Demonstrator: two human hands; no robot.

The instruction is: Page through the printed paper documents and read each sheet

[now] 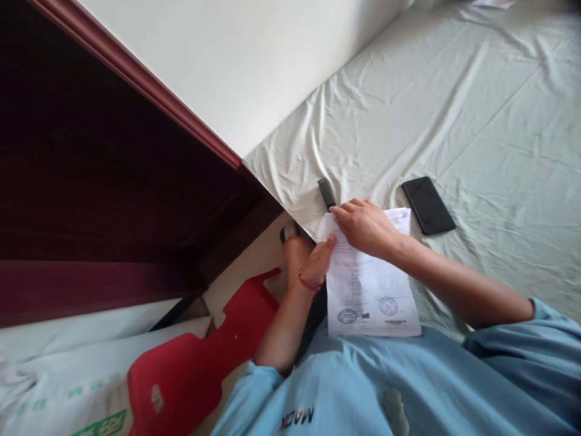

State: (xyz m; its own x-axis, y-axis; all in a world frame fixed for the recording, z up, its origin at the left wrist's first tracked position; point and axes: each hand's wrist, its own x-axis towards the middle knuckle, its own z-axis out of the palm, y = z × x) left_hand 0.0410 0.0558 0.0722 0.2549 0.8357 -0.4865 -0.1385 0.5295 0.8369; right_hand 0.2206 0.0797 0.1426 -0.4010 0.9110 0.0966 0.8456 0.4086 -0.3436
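Note:
A stack of printed papers (370, 284) with round and oval stamps near its bottom edge lies over my lap and the bed's edge. My left hand (319, 260) grips the left edge of the papers, its thumb on top and its other fingers hidden underneath. Across the upper part of the sheets lies my right hand (367, 225), its fingers bent together at the top left corner. Just beyond those fingertips is a slim black object (326, 194), which looks like a small stapler, resting on the sheet.
A black phone (428, 204) lies on the pale, wrinkled bedsheet (494, 139) to the right. A white wall and dark reddish-brown furniture (113, 151) bound the left. Below stand a red plastic chair or stool (195, 369) and white printed sacks (59, 375).

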